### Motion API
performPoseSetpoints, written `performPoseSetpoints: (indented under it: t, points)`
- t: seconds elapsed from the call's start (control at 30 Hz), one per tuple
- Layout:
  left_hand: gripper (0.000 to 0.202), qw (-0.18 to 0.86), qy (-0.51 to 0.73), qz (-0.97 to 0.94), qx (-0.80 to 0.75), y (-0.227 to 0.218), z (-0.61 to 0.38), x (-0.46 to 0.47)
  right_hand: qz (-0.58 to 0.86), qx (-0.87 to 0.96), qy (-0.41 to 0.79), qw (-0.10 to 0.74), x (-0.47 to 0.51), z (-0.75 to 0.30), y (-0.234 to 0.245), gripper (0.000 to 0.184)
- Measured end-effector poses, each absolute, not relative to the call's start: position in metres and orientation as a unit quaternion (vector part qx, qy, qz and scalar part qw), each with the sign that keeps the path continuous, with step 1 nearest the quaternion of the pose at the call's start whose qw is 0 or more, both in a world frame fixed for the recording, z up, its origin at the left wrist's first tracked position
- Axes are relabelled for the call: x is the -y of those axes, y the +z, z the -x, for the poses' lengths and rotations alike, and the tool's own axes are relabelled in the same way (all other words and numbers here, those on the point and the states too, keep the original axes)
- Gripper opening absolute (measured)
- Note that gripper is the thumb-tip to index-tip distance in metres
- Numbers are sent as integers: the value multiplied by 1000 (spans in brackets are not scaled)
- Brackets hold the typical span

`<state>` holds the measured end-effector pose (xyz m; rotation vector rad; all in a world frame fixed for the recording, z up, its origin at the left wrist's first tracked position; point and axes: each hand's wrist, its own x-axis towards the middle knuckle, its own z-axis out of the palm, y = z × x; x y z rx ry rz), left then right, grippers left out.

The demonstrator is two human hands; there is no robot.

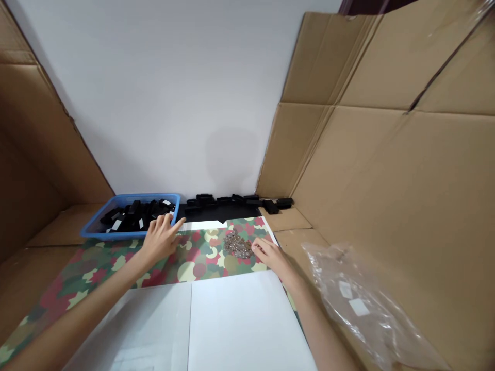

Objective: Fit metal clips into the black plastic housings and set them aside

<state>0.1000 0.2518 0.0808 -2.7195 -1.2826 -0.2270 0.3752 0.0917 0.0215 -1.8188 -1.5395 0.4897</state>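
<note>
Left hand [160, 241] by blue tray [131, 197] — right hand [270, 256] by screws [236, 244], probably.

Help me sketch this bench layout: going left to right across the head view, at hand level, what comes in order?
Left cardboard panel → left hand → heap of small metal parts → right hand → clear plastic bag → right cardboard panel
</note>
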Motion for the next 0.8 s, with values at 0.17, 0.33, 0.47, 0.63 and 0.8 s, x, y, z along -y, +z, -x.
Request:
performPoseSetpoints:
  t: [0.17,0.33,0.47,0.63,0.8]
  points:
    - [55,-4,-128,873,471,77,-166,-266,700,599,191,339,-95,-375,19,19]
    - [55,-37,-196,764,614,73,-217,-310,702,609,182,321,-102,-374,18,16]
    - [45,-77,-212,712,665,69,-232,-334,708,611,168,310,-106,-371,21,14]
    - [38,-154,-183,679,694,61,-270,-345,711,607,164,315,-106,-374,25,15]
    - [35,-197,-169,690,676,57,-301,-347,710,603,159,328,-106,-381,25,15]
